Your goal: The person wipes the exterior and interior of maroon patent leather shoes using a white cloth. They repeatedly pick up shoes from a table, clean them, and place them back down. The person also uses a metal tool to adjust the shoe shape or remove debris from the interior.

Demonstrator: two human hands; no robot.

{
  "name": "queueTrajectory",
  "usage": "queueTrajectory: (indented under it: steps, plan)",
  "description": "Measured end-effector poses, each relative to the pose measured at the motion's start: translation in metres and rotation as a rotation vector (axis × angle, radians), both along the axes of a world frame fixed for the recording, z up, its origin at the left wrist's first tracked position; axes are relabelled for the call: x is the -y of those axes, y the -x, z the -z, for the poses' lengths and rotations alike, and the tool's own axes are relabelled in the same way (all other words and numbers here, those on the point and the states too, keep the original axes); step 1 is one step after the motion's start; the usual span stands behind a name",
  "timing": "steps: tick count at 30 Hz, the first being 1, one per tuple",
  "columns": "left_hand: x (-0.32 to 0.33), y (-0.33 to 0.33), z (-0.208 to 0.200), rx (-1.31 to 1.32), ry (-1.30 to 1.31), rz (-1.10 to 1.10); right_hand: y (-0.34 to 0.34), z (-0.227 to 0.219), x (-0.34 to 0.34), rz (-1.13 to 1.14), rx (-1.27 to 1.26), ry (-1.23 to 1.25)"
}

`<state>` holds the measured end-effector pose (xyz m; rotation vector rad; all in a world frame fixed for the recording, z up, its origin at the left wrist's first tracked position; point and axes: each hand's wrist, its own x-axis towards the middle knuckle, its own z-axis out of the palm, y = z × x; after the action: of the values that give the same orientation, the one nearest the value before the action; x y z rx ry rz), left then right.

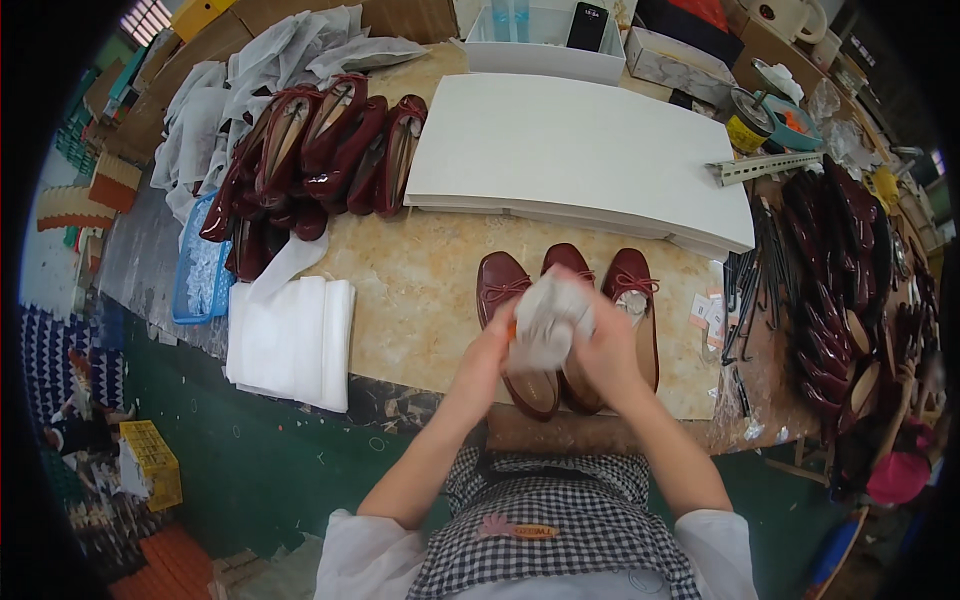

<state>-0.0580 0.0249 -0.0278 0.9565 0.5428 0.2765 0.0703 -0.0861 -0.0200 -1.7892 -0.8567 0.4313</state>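
Between my two hands is a crumpled wad of whitish paper (545, 325), smeared by motion. My left hand (485, 355) closes on its left side and my right hand (610, 350) on its right. A small orange spot shows by the left fingertips; what it is I cannot make out. Under the hands, three dark red bow-trimmed flat shoes stand side by side on the table, toes away from me: a left shoe (502, 272), a middle one (566, 256) partly covered by the wad, and a right shoe (628, 268) with pale stuffing inside its toe.
Behind the shoes lies a large white box (570, 145). Glossy dark red shoes (330, 140) pile up at the far left, above white sheets (290, 340) and a blue basket (200, 265). On the right are black rods (755, 270), paper tags (712, 315) and more shoes (830, 290).
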Motion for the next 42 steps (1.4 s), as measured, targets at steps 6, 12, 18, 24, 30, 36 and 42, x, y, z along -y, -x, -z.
queueTrajectory:
  steps: [6,12,18,24,30,36,42]
  plan:
    - [0.046,0.024,0.022,-0.125,-1.558,0.354,0.008,0.053,-0.034,-0.221,0.806,0.152]
    - [0.044,0.017,0.034,-0.129,-1.65,0.268,0.022,0.058,-0.071,-0.236,0.75,0.398]
    - [0.053,0.011,0.02,-0.169,-1.713,0.387,-0.028,0.069,-0.082,-0.074,0.747,0.444]
    - [0.012,0.028,0.015,-0.094,-1.688,0.077,-0.068,0.038,0.023,0.012,0.369,0.005]
    - [-0.002,0.014,0.049,-0.544,-0.982,0.008,-0.17,0.086,0.239,0.801,0.581,0.835]
    - [-0.015,0.016,0.054,-0.05,-0.47,-0.353,-0.183,0.074,0.252,0.782,0.477,0.883]
    - [0.008,-0.021,0.041,-0.057,0.376,-0.036,-0.074,-0.019,0.147,0.607,0.136,0.298]
